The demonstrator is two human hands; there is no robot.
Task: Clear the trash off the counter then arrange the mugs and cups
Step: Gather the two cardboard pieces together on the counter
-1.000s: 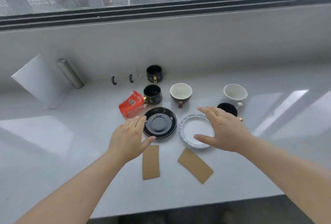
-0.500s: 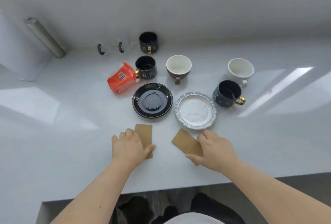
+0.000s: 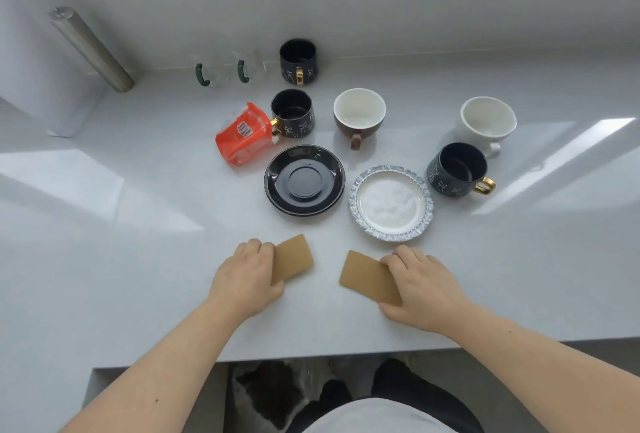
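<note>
Judging by how things sit on the counter (image 3: 104, 225), this is barely started, trash clearing is step one and none of it looks gone yet. The left hand (image 3: 244, 278) is pressed down on one brown cardboard piece (image 3: 294, 258) near the front edge, and the right hand (image 3: 424, 285) covers part of the other brown cardboard piece (image 3: 367, 277); fingers lie flat over both, so I can't tell if either one is properly pinched or just pinned to the surface. Further back, the orange wrapper (image 3: 240, 135) lies untouched, right up against the gold handle of a dark cat-print mug (image 3: 292, 114), so grabbing it carelessly could nudge that mug. Nothing looks arranged yet: a second dark mug (image 3: 298, 62) is by the wall, a third dark mug (image 3: 457, 169) sits just beside the silver-rimmed saucer (image 3: 391, 202), and the brown cup (image 3: 359, 114) and white cup (image 3: 487, 123) stand loose behind. The black saucer (image 3: 304, 180) is empty too. Two clear glass mugs with green handles (image 3: 221, 67) hide by the wall, easy to miss. A metal cylinder (image 3: 91, 48) leans far left, well clear.
</note>
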